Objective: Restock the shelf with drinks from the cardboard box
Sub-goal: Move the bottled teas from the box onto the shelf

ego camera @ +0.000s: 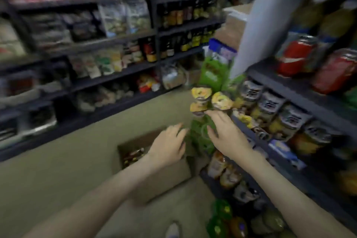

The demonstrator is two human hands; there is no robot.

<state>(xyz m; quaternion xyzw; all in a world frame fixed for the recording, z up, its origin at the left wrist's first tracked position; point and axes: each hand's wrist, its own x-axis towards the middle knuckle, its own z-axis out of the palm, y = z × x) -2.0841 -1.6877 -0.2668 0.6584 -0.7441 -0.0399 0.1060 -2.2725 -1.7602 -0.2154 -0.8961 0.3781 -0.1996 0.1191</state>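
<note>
Two hands reach to frame centre. Left hand (170, 145) hovers with fingers spread, just left of the green pack (201, 138). Right hand (227, 134) lies against the pack, thumb apart; blur hides whether it grips. Three yellow caps (201, 92) top the pack. One box (173, 176), lower centre, holds dark bottles (133, 155), too blurred to count. Shelf (286, 87) at right.

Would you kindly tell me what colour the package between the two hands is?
The package is green, clearest in the head view.
</note>
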